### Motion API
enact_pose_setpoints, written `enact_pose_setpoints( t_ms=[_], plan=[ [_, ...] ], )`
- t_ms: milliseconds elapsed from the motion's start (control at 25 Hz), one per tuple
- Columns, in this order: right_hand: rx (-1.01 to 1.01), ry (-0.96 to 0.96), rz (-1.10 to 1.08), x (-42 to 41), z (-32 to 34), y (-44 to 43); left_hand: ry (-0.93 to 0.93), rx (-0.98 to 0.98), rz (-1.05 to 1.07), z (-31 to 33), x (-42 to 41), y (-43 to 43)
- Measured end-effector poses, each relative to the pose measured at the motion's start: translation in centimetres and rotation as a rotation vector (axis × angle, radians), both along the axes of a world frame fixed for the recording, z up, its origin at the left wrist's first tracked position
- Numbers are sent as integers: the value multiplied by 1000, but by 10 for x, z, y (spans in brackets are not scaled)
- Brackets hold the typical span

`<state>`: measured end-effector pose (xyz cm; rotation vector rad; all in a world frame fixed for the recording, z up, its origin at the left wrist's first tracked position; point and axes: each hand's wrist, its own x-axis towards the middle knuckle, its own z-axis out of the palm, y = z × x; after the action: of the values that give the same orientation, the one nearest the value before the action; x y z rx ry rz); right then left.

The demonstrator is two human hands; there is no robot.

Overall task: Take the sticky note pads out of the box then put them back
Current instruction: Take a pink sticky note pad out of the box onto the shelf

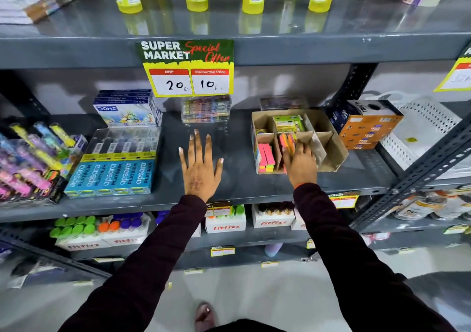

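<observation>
A brown cardboard box (328, 150) with dividers stands on the grey middle shelf (242, 178), right of centre. Its front left compartment holds pink, green and yellow sticky note pads (266, 158). A green-labelled packet (288, 123) fills a rear compartment. My right hand (300, 164) reaches into the middle front compartment, fingers closed around a pink and orange sticky note pad (288, 141) that sticks up above the divider. My left hand (200, 167) lies flat on the bare shelf left of the box, fingers spread, holding nothing.
Blue pencil boxes (112, 176) and a white crayon box (127, 112) sit left of my left hand. Clear pen cases (206, 112) stand behind it. An orange box (369, 125) and white basket (423, 132) crowd the right. A price sign (188, 67) hangs above.
</observation>
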<state>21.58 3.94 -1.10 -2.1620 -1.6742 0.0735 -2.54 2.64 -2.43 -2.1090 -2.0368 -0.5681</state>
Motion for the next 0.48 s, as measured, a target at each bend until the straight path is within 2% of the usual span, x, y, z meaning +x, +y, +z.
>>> enact_pose_setpoints(
  t_ms=[120,280,400,480],
  plan=[
    [-54,-36,-44,3,-2,0,-21,-10,-3,1,0,2],
    [-82,16,-90,0,7,-1,-38,-5,-22,5,-1,4],
    [99,-19,-154,-7,29,-8,-64,21,-11,5,-13,4],
    [343,78,-115,-23,44,-14,-97,29,6,3,-26,2]
  ],
)
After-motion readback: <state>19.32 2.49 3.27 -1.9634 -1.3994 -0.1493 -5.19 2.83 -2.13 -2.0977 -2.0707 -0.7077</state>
